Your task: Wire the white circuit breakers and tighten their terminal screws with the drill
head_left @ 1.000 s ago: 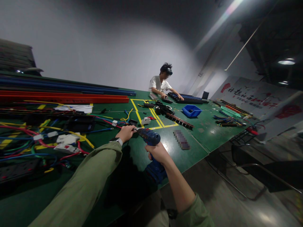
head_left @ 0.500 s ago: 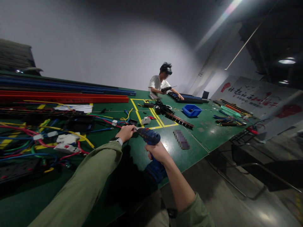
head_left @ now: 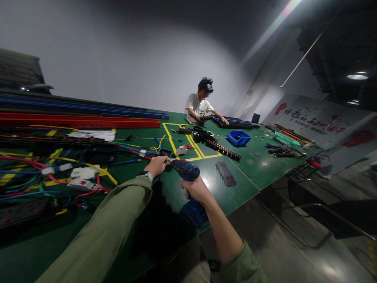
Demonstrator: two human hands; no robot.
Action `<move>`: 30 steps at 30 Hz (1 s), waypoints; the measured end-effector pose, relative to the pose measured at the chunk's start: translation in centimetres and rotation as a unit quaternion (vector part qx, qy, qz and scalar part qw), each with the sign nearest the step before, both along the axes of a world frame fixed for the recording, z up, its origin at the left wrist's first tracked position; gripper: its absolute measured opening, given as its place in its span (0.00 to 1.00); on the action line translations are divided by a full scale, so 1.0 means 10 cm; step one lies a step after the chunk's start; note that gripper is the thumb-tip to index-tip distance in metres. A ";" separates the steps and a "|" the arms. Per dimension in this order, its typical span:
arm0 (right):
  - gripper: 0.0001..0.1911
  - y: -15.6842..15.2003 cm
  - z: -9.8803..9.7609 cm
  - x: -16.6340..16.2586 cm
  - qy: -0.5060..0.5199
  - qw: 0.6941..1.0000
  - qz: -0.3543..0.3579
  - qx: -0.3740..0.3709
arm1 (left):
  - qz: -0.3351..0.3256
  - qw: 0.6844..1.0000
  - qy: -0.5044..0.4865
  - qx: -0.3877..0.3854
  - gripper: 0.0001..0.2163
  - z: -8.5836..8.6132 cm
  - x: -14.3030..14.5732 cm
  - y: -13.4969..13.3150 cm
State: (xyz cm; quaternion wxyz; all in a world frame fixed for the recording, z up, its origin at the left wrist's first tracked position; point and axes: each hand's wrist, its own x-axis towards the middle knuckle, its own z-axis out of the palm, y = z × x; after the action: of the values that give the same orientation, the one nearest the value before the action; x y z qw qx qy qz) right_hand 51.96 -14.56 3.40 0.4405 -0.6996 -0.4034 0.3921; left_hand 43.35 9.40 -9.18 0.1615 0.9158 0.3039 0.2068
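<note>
A blue cordless drill [head_left: 188,169] is gripped by its handle in my right hand [head_left: 198,189], its nose pointing left and its battery base low near the table edge. My left hand [head_left: 158,166] is closed right at the drill's tip, fingers pinched together. What they hold there is too small and hidden to make out. Just beyond the left fingers sits a small black part [head_left: 165,152]. A white breaker-like block [head_left: 182,150] with red bits lies past the drill.
Tangled coloured wires [head_left: 59,173] with white blocks spread across the left of the green table [head_left: 250,173]. A red rail [head_left: 79,121] lies behind them. Further right are a blurred flat object [head_left: 226,174], a copper-toned strip [head_left: 225,150] and a blue bin [head_left: 238,138]. A co-worker [head_left: 198,104] sits opposite.
The co-worker has lowered the dark tool that was raised in one hand. My hands and the drill look the same.
</note>
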 end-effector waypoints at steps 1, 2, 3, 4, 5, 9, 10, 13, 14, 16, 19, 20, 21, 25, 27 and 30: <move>0.08 0.00 -0.01 0.00 0.001 1.000 0.001 0.003 | -0.001 1.000 0.003 0.001 0.13 0.00 0.00 0.00; 0.08 0.00 -0.02 0.01 0.002 1.000 0.004 0.006 | -0.002 1.000 0.006 0.001 0.13 0.00 0.00 0.01; 0.08 0.00 -0.02 0.01 0.001 1.000 0.007 0.008 | -0.002 1.000 0.008 0.001 0.13 0.00 0.00 0.01; 0.09 0.01 -0.02 0.02 0.000 1.000 0.009 0.008 | -0.001 1.000 0.009 0.001 0.13 0.00 0.00 0.01; 0.09 0.01 -0.02 0.02 -0.002 1.000 0.011 0.007 | -0.001 1.000 0.009 0.000 0.13 0.00 0.00 0.01; 0.08 0.00 0.00 0.01 -0.002 1.000 0.004 -0.005 | 0.001 1.000 0.008 -0.002 0.13 0.00 0.00 0.01; 0.07 0.00 0.00 0.00 -0.001 1.000 0.003 -0.005 | 0.001 1.000 0.006 -0.002 0.13 0.00 0.00 0.00; 0.07 0.00 0.01 -0.01 0.003 1.000 -0.004 -0.003 | 0.001 1.000 0.003 0.000 0.13 -0.01 0.00 0.00; 0.07 -0.01 0.01 -0.01 0.003 1.000 -0.006 -0.003 | 0.001 1.000 0.003 0.001 0.13 -0.01 0.00 0.00; 0.06 -0.01 0.01 -0.01 0.001 1.000 -0.007 -0.003 | 0.001 1.000 0.004 0.002 0.13 -0.01 0.00 0.00; 0.05 -0.01 0.02 -0.01 0.000 1.000 -0.001 -0.001 | 0.002 1.000 0.004 0.003 0.13 0.00 0.00 -0.01; 0.06 -0.01 0.02 -0.02 0.001 1.000 0.000 0.001 | 0.002 1.000 0.003 0.003 0.13 0.00 0.00 -0.01; 0.06 -0.01 0.02 -0.02 0.001 1.000 0.000 0.001 | 0.001 1.000 0.003 0.002 0.12 0.01 0.00 -0.01; 0.09 -0.01 0.01 -0.01 -0.001 1.000 -0.001 0.006 | 0.001 1.000 0.006 -0.005 0.12 0.01 0.00 -0.01; 0.10 0.00 0.00 0.00 -0.004 1.000 0.004 0.009 | 0.003 1.000 0.006 -0.005 0.12 0.00 0.00 0.00; 0.09 0.00 -0.02 0.02 -0.013 1.000 0.008 0.008 | 0.001 1.000 0.007 0.000 0.12 -0.01 0.00 0.01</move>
State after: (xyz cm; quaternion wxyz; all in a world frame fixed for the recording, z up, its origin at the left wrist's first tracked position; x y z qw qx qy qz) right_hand 52.12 -14.58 3.17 0.4374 -0.6982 -0.4178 0.3830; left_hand 43.35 9.46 -9.28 0.1588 0.9172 0.3057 0.2003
